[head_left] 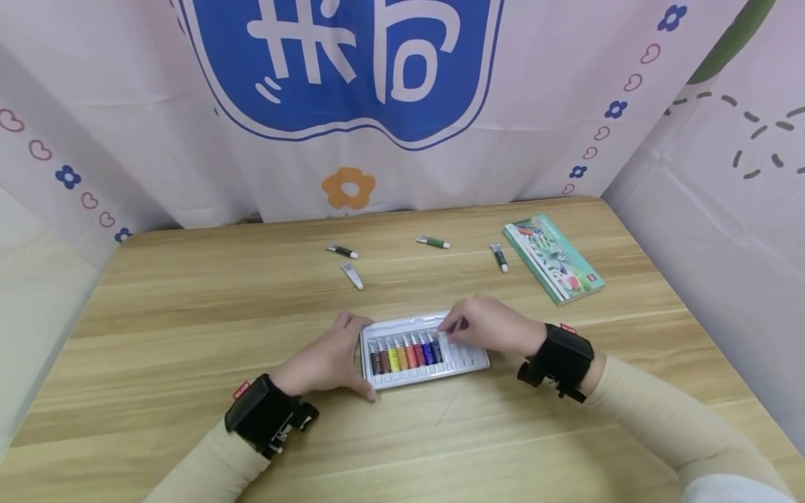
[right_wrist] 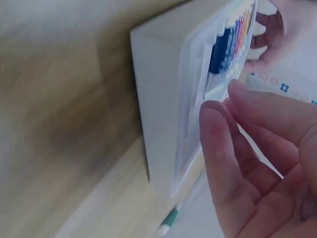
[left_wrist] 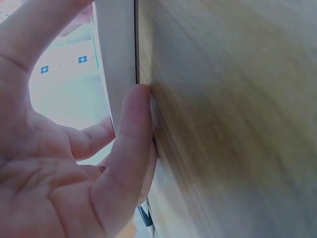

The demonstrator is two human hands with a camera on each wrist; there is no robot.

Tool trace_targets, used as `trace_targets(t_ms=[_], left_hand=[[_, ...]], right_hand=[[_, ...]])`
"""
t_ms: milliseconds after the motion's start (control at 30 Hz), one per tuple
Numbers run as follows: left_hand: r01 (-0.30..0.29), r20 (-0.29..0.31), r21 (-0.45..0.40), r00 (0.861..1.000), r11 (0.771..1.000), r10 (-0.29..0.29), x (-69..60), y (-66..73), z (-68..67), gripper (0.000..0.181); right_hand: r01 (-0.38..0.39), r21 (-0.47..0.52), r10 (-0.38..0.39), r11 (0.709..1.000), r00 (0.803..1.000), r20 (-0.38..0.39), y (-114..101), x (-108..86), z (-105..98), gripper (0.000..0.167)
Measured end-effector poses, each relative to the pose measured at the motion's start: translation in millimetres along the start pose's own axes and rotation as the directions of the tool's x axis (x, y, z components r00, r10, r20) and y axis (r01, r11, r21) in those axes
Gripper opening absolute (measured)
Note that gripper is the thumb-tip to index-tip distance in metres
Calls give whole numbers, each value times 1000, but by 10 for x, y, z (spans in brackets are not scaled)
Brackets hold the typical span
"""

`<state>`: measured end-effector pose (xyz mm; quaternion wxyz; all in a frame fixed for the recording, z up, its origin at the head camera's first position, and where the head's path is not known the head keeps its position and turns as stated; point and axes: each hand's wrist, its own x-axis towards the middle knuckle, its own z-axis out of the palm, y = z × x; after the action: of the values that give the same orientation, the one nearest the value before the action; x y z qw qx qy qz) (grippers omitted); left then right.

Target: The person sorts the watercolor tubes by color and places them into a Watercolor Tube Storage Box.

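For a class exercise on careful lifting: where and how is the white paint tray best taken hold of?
Probably hold the tray by the outer walls of its short ends, coming from left and right together. It is long and shallow, lies flat, and carries paint tubes face up, so a level hold seems safest.

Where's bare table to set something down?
Bare tabletop: left of the left hand; near side of the paint tray, between sleeves; between right sleeve and flat teal box. Crowded: the tray, right hand over it; four loose paint tubes behind.
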<state>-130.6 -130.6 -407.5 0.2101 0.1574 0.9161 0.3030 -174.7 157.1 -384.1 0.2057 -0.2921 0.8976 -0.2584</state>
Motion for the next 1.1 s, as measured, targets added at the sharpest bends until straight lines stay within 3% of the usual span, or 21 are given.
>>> trace_targets(t_ms=[767, 1100], left_hand=[[-10, 7, 9, 1000, 1000, 10, 0, -25, 10, 117], [-16, -2, 1, 1000, 1000, 16, -3, -12, 2, 116]], right_hand=[[-72, 32, 75, 997, 991, -113, 432, 105, -336, 19], [-157, 0, 152, 988, 960, -234, 631, 225, -626, 19]])
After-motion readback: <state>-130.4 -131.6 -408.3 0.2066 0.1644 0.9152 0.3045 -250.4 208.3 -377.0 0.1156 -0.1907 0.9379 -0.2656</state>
